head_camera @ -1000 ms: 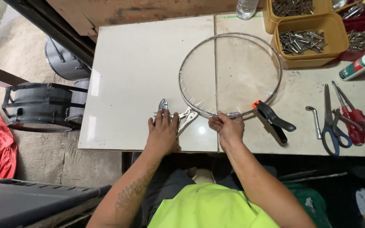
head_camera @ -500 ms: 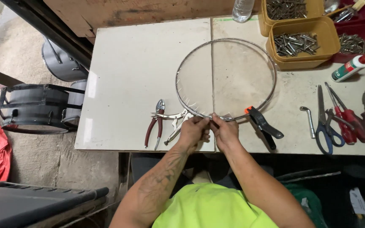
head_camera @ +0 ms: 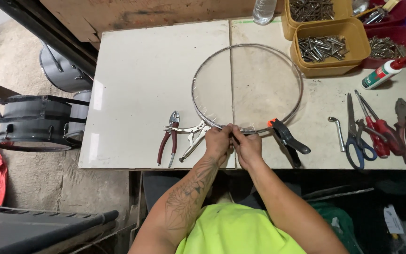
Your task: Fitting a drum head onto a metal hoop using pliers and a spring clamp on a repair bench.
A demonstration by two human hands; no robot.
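At counter [head_camera: 156, 70] front edge: both hands meet on hoop.
Hoop [head_camera: 247, 87]: flat, near rim at the hands.
Left hand [head_camera: 218, 142]: fingers pinching rim.
Right hand [head_camera: 247, 146]: fingers pinching rim, beside black clamp [head_camera: 287, 138].

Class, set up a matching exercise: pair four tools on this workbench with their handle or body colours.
Things:
1. scissors
2. spring clamp
3. glue bottle
4. pliers

Colours:
A. white with a red tip
B. dark red handles
C. blue handles
D. black with an orange tip

Pairs: 1-C, 2-D, 3-A, 4-B
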